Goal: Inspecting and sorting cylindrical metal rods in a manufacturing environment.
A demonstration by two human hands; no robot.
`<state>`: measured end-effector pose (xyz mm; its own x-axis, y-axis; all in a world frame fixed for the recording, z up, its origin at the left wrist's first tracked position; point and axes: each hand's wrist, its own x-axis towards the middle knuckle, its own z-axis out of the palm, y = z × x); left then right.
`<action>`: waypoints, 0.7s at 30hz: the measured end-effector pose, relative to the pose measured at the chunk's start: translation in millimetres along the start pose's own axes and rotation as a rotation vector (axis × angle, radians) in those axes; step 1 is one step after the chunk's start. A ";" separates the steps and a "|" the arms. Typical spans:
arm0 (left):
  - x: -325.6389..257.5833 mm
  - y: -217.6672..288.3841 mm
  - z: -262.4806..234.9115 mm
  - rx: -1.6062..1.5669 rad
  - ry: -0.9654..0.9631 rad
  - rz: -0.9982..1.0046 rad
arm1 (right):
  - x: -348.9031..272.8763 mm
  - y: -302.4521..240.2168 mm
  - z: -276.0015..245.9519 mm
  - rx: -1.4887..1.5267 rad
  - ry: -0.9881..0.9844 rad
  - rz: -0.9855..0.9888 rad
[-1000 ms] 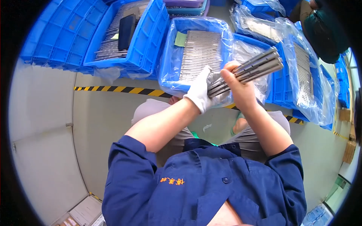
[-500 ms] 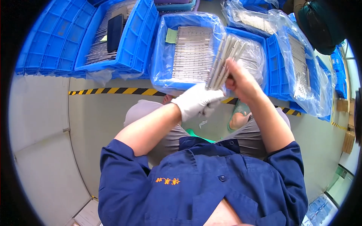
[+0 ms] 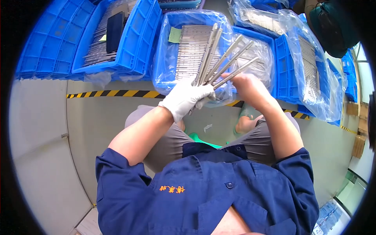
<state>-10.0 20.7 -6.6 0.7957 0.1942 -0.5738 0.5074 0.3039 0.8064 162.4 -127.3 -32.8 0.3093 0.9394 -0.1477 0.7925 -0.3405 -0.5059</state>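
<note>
A fanned bundle of slim silver metal rods [image 3: 210,53] rises out of my left hand [image 3: 187,98], which wears a white glove and is closed round their lower ends. My bare right hand [image 3: 250,89] is at the bundle's right side, its fingers curled at the rightmost rod [image 3: 239,70]; part of the fingers is hidden. Behind the bundle stands a blue crate lined with clear plastic [image 3: 159,74], holding a neat row of similar rods [image 3: 190,51] and a yellow-green paper slip [image 3: 174,35].
On the left, a blue crate [image 3: 135,43] of rods carries a dark phone [image 3: 114,33]. To the right are a plastic-lined crate [image 3: 270,66] and another crate with rods [image 3: 282,58]. Black-and-yellow tape [image 3: 117,93] crosses the floor before the crates.
The rods have spread from a tight bundle into a fan. My left hand has shifted slightly left, and my right hand has come lower on the rods.
</note>
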 end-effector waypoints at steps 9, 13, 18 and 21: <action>-4.4 -1.9 -1.5 -0.028 0.071 0.096 | 9.8 21.0 -38.8 1.600 0.285 0.040; -6.2 0.0 2.2 -0.043 0.036 0.129 | 8.7 6.0 -35.4 1.475 0.364 0.013; -9.2 0.6 10.6 -0.047 0.066 0.101 | 10.3 -9.8 -23.8 1.006 0.709 -0.040; -6.7 1.0 15.7 -0.098 0.078 0.168 | 10.0 -7.7 -20.4 0.921 0.712 -0.012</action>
<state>-9.6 5.1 0.3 0.8362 0.3205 -0.4451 0.3322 0.3499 0.8759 170.0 -116.1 -13.1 0.7616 0.6080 0.2245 0.2062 0.1010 -0.9733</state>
